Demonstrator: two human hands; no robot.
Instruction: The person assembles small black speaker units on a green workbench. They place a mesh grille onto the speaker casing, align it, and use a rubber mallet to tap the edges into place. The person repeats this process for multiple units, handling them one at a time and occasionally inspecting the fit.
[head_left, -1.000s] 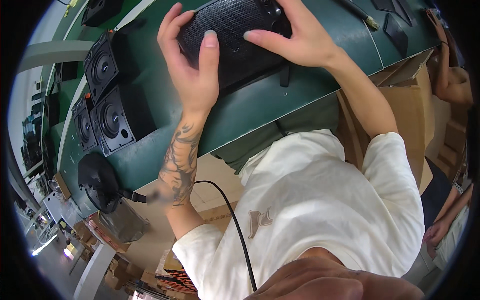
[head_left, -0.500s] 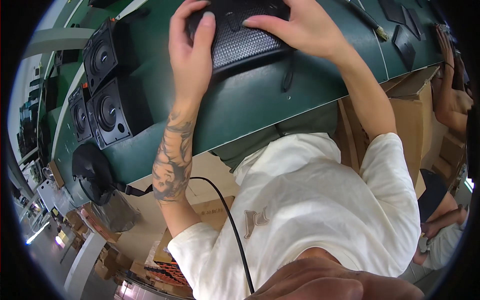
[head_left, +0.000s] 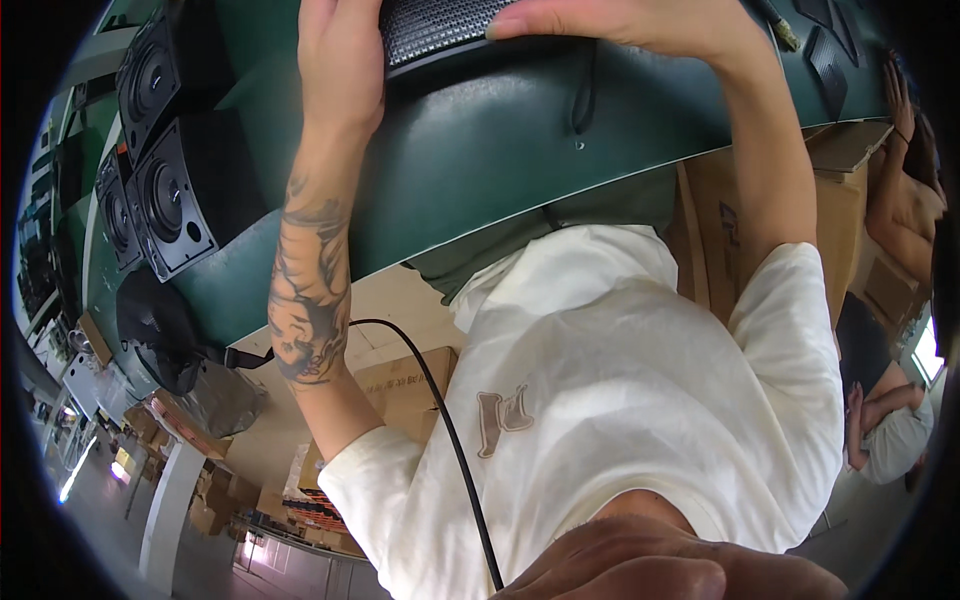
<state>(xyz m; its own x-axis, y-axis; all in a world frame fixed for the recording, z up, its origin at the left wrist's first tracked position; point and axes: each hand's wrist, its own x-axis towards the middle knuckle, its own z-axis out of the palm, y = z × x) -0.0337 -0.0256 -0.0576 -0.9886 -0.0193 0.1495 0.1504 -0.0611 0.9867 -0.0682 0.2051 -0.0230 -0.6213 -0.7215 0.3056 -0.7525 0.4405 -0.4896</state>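
head view, from the white shirt (head_left: 640, 400) outward past the green table (head_left: 480, 150), shows the left hand (head_left: 340, 60) and right hand (head_left: 620, 20) clasping a black mesh-grilled speaker (head_left: 440, 25) at the far edge, best kept level with even pressure.

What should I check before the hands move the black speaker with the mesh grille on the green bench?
1. Left hand is on the speaker's left end: ok.
2. Right hand lies on top of it: ok.
3. Speaker rests flat on the green bench: cannot tell, the frame cuts it off.
4. Cable hanging below the speaker is free: cannot tell.
5. Boxed speakers to the left stand apart from the hands: ok.
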